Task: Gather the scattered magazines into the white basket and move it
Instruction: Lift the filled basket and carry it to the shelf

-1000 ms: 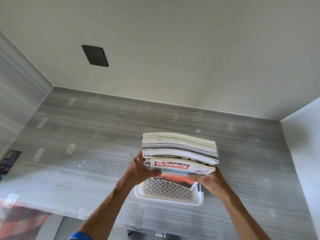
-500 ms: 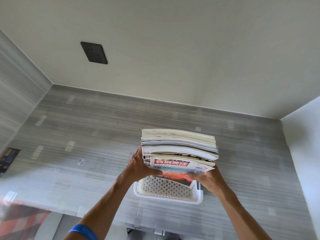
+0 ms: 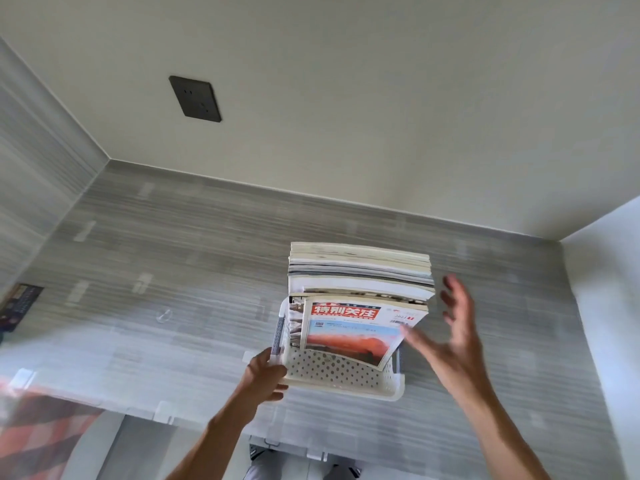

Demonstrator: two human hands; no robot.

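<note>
A thick stack of magazines (image 3: 360, 275) stands on end inside the white perforated basket (image 3: 332, 370) on the grey striped table. The front magazine (image 3: 349, 332) has a red title and an orange picture, and it leans toward me. My left hand (image 3: 265, 377) grips the basket's near left corner. My right hand (image 3: 453, 336) hovers just right of the stack, fingers spread and blurred, holding nothing.
The grey table (image 3: 173, 271) runs back to a cream wall with a dark socket plate (image 3: 195, 98). A white panel (image 3: 609, 278) bounds the right side. A dark booklet (image 3: 19, 304) lies at the far left edge. Red checked cloth (image 3: 38, 441) shows at bottom left.
Both hands have let go of the magazine stack, which now rests in the basket. My left hand dropped to the basket's corner and my right hand pulled away to the right, open.
</note>
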